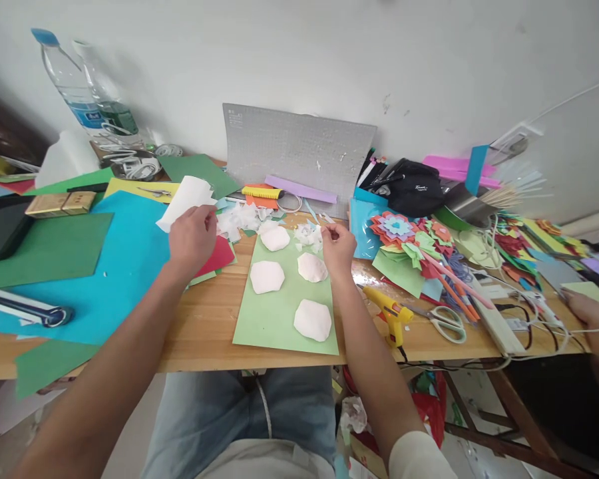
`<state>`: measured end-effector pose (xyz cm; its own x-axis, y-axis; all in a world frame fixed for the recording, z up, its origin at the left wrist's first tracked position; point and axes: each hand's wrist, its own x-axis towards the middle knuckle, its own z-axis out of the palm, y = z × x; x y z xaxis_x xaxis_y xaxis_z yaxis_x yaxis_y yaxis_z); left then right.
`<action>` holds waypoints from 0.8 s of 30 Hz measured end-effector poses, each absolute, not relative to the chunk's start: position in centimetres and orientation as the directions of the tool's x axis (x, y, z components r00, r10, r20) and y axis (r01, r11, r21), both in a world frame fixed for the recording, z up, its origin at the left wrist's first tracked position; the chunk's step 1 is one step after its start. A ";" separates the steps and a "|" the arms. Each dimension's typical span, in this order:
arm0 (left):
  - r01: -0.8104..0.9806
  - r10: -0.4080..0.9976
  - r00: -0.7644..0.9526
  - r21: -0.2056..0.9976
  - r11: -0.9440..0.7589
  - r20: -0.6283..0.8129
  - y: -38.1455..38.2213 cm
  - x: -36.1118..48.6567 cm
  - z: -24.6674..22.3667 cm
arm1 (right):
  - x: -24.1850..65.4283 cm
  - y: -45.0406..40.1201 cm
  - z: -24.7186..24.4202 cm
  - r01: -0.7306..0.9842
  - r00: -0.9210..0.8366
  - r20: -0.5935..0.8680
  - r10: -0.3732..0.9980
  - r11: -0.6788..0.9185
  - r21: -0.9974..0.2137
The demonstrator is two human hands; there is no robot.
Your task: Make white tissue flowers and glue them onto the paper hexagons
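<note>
My left hand (194,233) is closed at the near edge of a curled piece of white paper (187,197), above the blue sheet's right side. My right hand (338,247) pinches its fingertips together beside a small heap of white paper scraps (307,234); whatever is between them is too small to name. Between my hands a light green sheet (279,326) lies on the wooden table. Several rounded white paper pieces (267,277) rest on it, slightly domed. A larger pile of torn white scraps (244,218) lies just beyond its far left corner.
A yellow glue gun (390,313) and scissors (449,324) lie right of the sheet, near paper flowers (394,228). A grey cutting mat (299,146) leans on the wall. Left are a stapler (27,309) and bottles (70,86). Another person's hand (592,313) shows far right.
</note>
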<state>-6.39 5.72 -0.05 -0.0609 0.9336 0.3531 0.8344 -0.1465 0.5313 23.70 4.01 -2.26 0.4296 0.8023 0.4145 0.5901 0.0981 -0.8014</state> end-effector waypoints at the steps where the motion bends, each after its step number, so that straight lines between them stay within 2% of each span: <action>1: 0.873 0.946 -0.043 0.472 -0.121 0.322 6.0 -6.7 -0.3 | 23.8 4.3 -2.6 0.610 0.427 0.424 0.798 0.092 -0.787; 5: 0.928 0.976 0.072 0.344 -0.141 0.204 6.2 -6.3 -1.3 | 23.9 5.1 -3.5 0.618 0.422 0.416 0.805 0.080 -0.782; 12: 0.945 0.977 0.113 0.286 -0.161 0.179 6.2 -5.3 -2.0 | 24.3 5.3 -3.8 0.634 0.406 0.411 0.817 0.072 -0.770; 16: 0.938 0.978 0.104 0.310 -0.157 0.181 6.2 -5.4 -2.1 | 24.8 5.4 -3.9 0.656 0.438 0.387 0.811 0.006 -0.754; 24: 0.894 0.978 0.036 0.431 -0.122 0.204 6.1 -5.1 -1.7 | 24.5 4.9 -3.4 0.617 0.460 0.402 0.792 0.041 -0.786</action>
